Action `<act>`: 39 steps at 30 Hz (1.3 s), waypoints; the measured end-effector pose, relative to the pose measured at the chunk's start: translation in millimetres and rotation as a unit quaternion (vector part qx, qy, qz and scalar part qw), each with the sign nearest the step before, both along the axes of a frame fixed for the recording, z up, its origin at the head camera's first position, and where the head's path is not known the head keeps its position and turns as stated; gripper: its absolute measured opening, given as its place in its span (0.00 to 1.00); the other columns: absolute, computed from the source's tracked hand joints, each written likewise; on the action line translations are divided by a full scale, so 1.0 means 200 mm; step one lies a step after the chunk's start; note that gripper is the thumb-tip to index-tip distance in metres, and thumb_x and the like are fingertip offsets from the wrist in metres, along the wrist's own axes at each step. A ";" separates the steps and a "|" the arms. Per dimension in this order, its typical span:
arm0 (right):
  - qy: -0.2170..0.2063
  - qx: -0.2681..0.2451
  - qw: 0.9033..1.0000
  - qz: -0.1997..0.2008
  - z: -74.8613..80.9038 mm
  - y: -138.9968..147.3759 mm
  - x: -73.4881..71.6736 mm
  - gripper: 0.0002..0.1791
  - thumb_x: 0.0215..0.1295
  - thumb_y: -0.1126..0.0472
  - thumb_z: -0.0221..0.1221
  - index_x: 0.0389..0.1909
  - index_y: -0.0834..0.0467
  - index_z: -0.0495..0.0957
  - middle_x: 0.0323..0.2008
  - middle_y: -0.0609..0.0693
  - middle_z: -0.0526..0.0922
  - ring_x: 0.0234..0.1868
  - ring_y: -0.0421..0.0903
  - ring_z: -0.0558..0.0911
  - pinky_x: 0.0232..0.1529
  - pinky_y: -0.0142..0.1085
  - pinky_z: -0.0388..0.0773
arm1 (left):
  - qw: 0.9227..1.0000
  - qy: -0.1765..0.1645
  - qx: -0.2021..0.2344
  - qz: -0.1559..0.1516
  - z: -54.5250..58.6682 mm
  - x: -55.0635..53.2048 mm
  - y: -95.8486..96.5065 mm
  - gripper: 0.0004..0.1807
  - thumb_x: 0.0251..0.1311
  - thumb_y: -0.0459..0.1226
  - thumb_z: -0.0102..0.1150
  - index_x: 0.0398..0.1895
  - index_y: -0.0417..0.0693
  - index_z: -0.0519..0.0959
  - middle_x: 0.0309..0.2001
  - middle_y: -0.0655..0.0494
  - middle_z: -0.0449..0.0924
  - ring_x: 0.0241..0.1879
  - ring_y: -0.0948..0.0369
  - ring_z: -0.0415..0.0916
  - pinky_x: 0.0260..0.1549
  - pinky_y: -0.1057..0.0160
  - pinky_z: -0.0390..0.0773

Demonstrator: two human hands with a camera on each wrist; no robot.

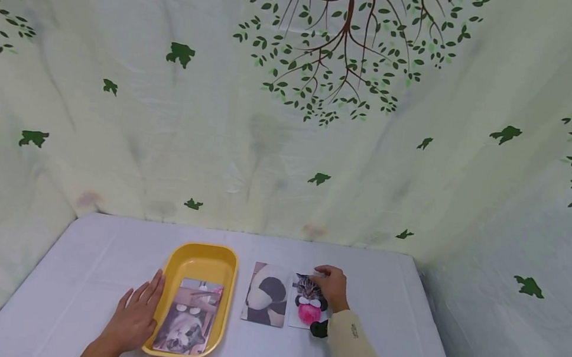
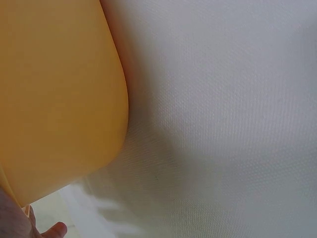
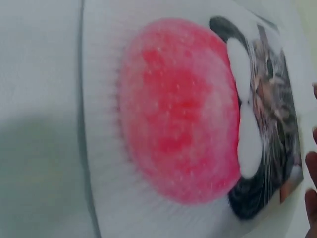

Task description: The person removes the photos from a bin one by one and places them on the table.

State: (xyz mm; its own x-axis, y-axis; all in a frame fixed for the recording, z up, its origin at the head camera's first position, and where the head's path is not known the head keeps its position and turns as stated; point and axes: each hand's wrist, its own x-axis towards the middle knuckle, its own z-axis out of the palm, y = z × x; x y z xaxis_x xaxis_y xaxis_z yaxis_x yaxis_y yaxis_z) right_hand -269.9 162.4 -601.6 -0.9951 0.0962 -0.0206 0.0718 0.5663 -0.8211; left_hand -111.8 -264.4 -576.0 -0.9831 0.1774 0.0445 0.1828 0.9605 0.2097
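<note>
On the white-covered table lies a picture card (image 1: 309,313) showing a tabby cat's face above a pink ball. My right hand (image 1: 333,287) is over its upper right corner, fingers slightly bent; in the right wrist view its fingertips (image 3: 311,163) show beside the card's cat end. Left of that card lies another picture card (image 1: 266,296) with black, white and beige shapes. My left hand (image 1: 136,316) rests against the left rim of a yellow tray (image 1: 204,256), fingers extended. Inside the tray sit picture cards (image 1: 187,324), one showing a cat.
The white tablecloth (image 1: 92,274) surrounds the tray and cards. Behind the table hangs a pale curtain (image 1: 216,134) printed with green leaves and branches, which also runs along both sides.
</note>
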 end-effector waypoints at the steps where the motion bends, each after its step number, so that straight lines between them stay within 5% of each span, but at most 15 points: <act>1: 0.008 0.004 1.000 -0.003 0.00 -0.01 0.00 0.13 0.54 0.62 0.68 0.40 0.63 0.85 0.43 0.59 0.84 0.49 0.58 0.79 0.53 0.54 0.74 | 1.000 0.000 0.001 0.000 0.00 0.00 0.00 0.45 0.52 0.32 0.52 0.74 0.33 0.45 0.76 0.43 0.42 0.66 0.37 0.55 0.61 0.32 0.51; 6: 0.051 -0.012 0.999 0.010 0.03 -0.14 0.04 0.10 0.57 0.61 0.66 0.39 0.59 0.84 0.46 0.57 0.82 0.52 0.58 0.77 0.53 0.55 0.73 | 1.000 -0.005 0.007 0.000 0.00 0.00 0.00 0.45 0.52 0.32 0.52 0.73 0.32 0.45 0.76 0.42 0.43 0.66 0.37 0.55 0.61 0.32 0.51; 12: 0.089 -0.079 0.982 0.149 0.16 -0.46 0.14 0.10 0.61 0.62 0.63 0.42 0.60 0.83 0.43 0.53 0.83 0.49 0.57 0.79 0.51 0.52 0.75 | 1.000 0.003 0.004 -0.005 0.01 0.00 -0.01 0.45 0.52 0.32 0.53 0.73 0.33 0.46 0.76 0.43 0.43 0.66 0.38 0.55 0.61 0.32 0.51; 19: 0.009 -0.055 0.967 0.247 0.30 -0.85 0.29 0.09 0.61 0.57 0.64 0.43 0.49 0.84 0.44 0.39 0.82 0.54 0.48 0.78 0.59 0.46 0.72 | 1.000 -0.007 0.004 -0.002 0.02 0.00 0.00 0.43 0.53 0.33 0.53 0.72 0.32 0.48 0.75 0.41 0.46 0.66 0.37 0.56 0.61 0.32 0.53; 24: -0.021 -0.052 0.954 0.293 0.30 -1.06 0.35 0.10 0.60 0.59 0.65 0.43 0.52 0.84 0.43 0.42 0.83 0.52 0.46 0.79 0.57 0.40 0.74 | 1.000 -0.013 -0.001 -0.003 0.02 0.00 0.00 0.43 0.53 0.33 0.54 0.72 0.31 0.48 0.75 0.41 0.46 0.66 0.38 0.56 0.61 0.32 0.52; 30: -0.036 -0.094 0.954 0.281 0.22 -1.22 0.41 0.12 0.59 0.63 0.65 0.44 0.58 0.83 0.42 0.46 0.85 0.45 0.41 0.82 0.46 0.29 0.78 | 1.000 -0.008 0.005 -0.005 0.01 0.00 -0.01 0.44 0.53 0.33 0.54 0.73 0.32 0.47 0.75 0.42 0.46 0.66 0.38 0.56 0.60 0.32 0.52; 34: -0.055 -0.094 0.965 0.239 0.15 -1.28 0.44 0.11 0.59 0.63 0.65 0.43 0.58 0.84 0.38 0.43 0.84 0.39 0.35 0.80 0.42 0.28 0.79 | 1.000 -0.001 0.003 -0.004 0.01 0.00 -0.01 0.44 0.52 0.32 0.53 0.73 0.32 0.48 0.75 0.42 0.47 0.66 0.38 0.56 0.61 0.32 0.53; 39: -0.057 -0.033 0.982 0.175 0.11 -1.31 0.46 0.11 0.56 0.58 0.67 0.40 0.53 0.84 0.35 0.39 0.82 0.38 0.35 0.75 0.47 0.33 0.75 | 1.000 0.007 0.002 -0.004 0.00 0.00 -0.01 0.45 0.52 0.33 0.53 0.73 0.32 0.47 0.75 0.42 0.45 0.66 0.38 0.56 0.60 0.32 0.53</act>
